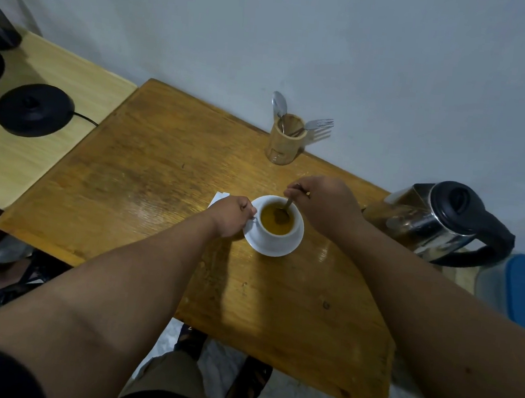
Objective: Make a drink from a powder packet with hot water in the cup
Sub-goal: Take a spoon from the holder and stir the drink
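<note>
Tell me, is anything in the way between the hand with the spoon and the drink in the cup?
Nothing visible is. The right hand pinches the spoon, whose bowl already dips into the orange drink in the white cup. The cup's top is uncovered. The left hand only holds the cup's side, at the handle.

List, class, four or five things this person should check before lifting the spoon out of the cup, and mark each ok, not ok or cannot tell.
1. Cup seated on saucer: ok.
2. Left hand steadying the cup at its handle side: ok.
3. Right hand pinching the spoon, bowl in the drink: ok.
4. Powder fully dissolved: cannot tell; the liquid looks evenly orange-brown.
5. Kettle standing clear of the right arm: ok, apart on the table.
6. Packet out of the way: ok, lying behind the left hand.
</note>
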